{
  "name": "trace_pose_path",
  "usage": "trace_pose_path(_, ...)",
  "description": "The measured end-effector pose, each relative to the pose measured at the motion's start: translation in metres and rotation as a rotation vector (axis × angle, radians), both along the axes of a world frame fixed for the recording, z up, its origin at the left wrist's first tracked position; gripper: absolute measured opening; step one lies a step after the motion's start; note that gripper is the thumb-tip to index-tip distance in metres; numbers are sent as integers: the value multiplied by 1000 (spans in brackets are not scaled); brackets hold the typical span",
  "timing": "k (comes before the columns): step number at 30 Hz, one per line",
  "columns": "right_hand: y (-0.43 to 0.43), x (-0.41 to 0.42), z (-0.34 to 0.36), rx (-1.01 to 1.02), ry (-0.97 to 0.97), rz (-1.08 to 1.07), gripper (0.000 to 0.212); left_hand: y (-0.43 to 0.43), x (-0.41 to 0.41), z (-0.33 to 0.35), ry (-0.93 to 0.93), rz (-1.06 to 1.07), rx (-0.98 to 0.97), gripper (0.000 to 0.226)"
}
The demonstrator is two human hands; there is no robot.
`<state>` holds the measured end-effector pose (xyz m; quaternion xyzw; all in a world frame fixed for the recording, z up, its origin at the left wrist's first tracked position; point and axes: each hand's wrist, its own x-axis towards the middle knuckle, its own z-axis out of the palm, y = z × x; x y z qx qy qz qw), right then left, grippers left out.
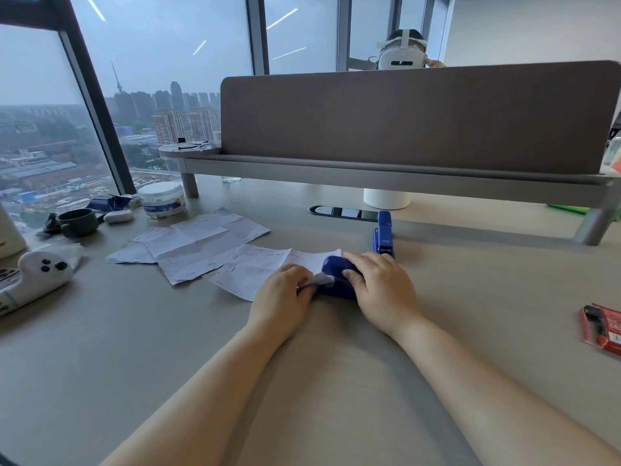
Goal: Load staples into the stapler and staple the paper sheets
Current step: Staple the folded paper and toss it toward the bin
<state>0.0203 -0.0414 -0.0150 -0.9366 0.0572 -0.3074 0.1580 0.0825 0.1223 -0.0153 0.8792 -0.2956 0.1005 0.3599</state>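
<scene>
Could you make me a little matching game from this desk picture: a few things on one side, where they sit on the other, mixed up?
Things:
1. blue stapler
2. second blue stapler
3. red box
4. white tub

Places:
A. far right edge of the desk
B. back left, near the window
C. under the right hand, on a paper sheet
D. lying alone behind both hands

Pairs: 1-C, 2-D, 3-A, 4-B
</scene>
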Motion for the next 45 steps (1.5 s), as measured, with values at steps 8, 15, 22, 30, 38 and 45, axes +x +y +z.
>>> trace_pose_path(8,-11,2,-1,60,13,-187,35,7,-1,13,370,100,-243,35)
trace_pose_path(15,1,-1,2,-31,-224,-61,29,7,-4,16,495,51,-298,37)
trace_pose_path(22,24,-6,5,208,-49,274,44,3,-10,18,384,-56,-294,43)
trace_pose_path(30,16,-2,2,401,-32,299,20,0,-11,17,342,-82,-308,44)
trace_pose_path(38,17,-4,1,451,-18,320,22,0,-10,16,314,-94,-280,34)
trace_pose_path(45,17,-4,4,470,1,356,15,1,-10,17,339,-97,-353,39)
